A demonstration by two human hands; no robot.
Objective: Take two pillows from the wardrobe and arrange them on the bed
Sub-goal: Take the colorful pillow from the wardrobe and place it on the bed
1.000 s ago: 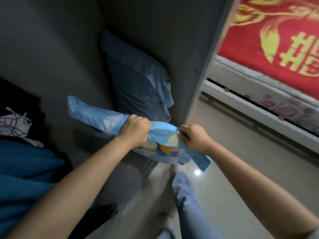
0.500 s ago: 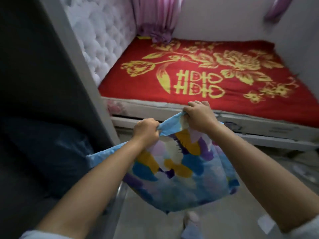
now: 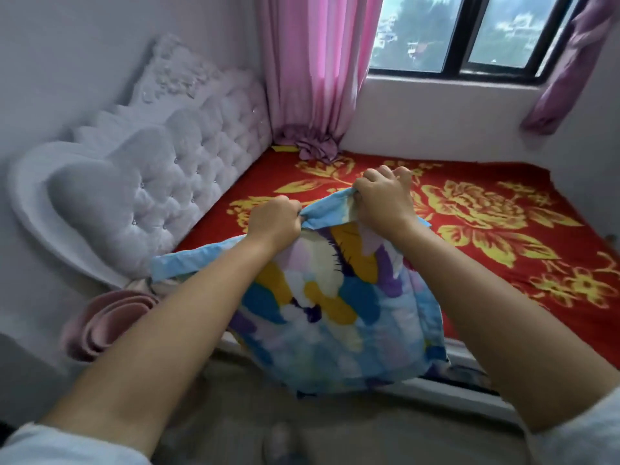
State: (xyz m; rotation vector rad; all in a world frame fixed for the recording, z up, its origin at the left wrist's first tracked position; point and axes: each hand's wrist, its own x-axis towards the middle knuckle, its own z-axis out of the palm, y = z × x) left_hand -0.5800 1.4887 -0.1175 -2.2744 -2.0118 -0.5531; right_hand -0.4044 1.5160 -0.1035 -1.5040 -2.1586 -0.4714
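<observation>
Head view, landmark: the bed (image 3: 503, 182), covered in a red spread with a yellow flower pattern, is lying ahead of the person, with a tufted pale headboard (image 3: 161, 182) at its left end.
Head view, left hand: the left hand (image 3: 273, 221) is closing in a fist on the top edge of the multicoloured pillow (image 3: 335, 307), above the near part of the bed.
Head view, right hand: the right hand (image 3: 382, 199) is pinching the same edge just beside the left one, a little farther over the bed; the two hands are sitting close together with a short strip of blue border stretched between them.
Head view, pillow: it is hanging from that edge, its body drooping in front of the bed's near side and not resting on the spread; its lower corner is dangling toward the floor.
Head view, surroundings: a pink curtain (image 3: 318, 68) is hanging at the far corner of the bed, and a rolled pink mat (image 3: 104, 323) is sitting beside the headboard's near end.
Step in hand: carrying the first pillow over to the bed, I judge; no other pillow is showing on the bed.
Next move: it probably calls for reaching forward and left, lowering the pillow flat against the headboard end, then letting go with both hands.
Remaining: a second pillow is most likely waiting to be fetched from the wardrobe, which is out of view.
</observation>
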